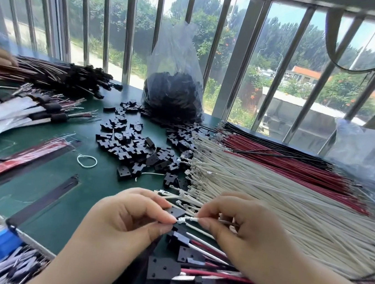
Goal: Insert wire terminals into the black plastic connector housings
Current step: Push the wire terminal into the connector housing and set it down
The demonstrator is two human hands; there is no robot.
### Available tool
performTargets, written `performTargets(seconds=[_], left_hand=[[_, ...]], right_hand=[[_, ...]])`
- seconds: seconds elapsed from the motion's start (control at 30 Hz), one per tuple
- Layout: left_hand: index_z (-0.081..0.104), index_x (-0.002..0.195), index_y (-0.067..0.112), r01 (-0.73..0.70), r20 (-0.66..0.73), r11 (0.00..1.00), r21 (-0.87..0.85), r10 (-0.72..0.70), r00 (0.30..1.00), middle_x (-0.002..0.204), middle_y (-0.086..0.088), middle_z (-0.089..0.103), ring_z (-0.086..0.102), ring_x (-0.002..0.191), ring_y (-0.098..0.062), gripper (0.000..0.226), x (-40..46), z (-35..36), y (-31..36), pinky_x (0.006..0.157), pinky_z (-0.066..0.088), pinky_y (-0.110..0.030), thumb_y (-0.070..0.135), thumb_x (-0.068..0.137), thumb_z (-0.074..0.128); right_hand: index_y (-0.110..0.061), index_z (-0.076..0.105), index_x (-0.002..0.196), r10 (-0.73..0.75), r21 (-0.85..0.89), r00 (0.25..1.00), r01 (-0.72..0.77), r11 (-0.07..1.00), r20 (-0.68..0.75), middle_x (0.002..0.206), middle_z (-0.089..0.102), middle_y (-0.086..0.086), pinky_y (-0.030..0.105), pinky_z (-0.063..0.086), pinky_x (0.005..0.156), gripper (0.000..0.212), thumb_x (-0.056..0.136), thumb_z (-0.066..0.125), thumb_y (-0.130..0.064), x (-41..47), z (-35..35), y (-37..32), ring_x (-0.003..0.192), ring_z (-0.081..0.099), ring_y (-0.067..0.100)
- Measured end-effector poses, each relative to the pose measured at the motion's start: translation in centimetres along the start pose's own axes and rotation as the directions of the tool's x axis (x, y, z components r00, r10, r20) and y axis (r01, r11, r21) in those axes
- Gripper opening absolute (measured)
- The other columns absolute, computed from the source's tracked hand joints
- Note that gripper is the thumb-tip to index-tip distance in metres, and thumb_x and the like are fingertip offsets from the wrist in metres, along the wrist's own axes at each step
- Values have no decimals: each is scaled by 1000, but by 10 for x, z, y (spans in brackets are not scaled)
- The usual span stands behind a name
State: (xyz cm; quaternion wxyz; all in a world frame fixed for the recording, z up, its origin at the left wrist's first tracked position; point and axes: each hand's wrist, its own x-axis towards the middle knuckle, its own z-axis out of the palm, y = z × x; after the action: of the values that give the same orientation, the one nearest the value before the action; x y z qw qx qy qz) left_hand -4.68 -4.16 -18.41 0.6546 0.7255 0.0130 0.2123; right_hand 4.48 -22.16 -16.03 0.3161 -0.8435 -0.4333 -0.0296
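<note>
Hands (124, 219) (237, 227) pinching housing (176, 212), white wire (191, 219).

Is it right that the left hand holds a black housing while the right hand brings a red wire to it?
Not quite: the head view shows the right hand bringing a white wire, not red. The left hand does hold a black housing.

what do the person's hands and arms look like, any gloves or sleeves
Both are bare: the left hand and right hand wear no gloves, and no rings, watch or wristband show. The forearms are uncovered right down to the frame's bottom edge, with no sleeve in view. Fingernails look short and unpainted.
</note>
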Motion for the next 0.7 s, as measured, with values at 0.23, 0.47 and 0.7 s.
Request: performTargets(seconds=[0.23,0.47,0.7], left_hand=[[69,79,11,80,62,997,-11,-79,995,75,0,75,70,67,-6,36,2,0,-4,60,52,-10,-19,61,73],[75,82,30,124,63,992,14,-125,990,76,-1,76,73,72,-15,47,2,0,-8,61,56,-20,-13,62,75],[74,82,39,120,110,992,41,-124,986,75,0,76,73,73,-15,43,4,2,-7,61,55,-18,10,52,81]], right_hand=[[-47,59,85,-13,-7,998,13,1000,66,93,61,-25,23,50,70,9,80,52,-49,1,2,6,84,59,2],[-46,60,82,-4,-42,994,9,999,110,92,59,-27,18,46,69,7,86,59,-40,1,-1,3,84,57,-1],[-38,61,69,38,-17,996,-36,999,78,85,62,-21,14,45,67,17,84,66,-32,0,0,-6,75,57,2]])
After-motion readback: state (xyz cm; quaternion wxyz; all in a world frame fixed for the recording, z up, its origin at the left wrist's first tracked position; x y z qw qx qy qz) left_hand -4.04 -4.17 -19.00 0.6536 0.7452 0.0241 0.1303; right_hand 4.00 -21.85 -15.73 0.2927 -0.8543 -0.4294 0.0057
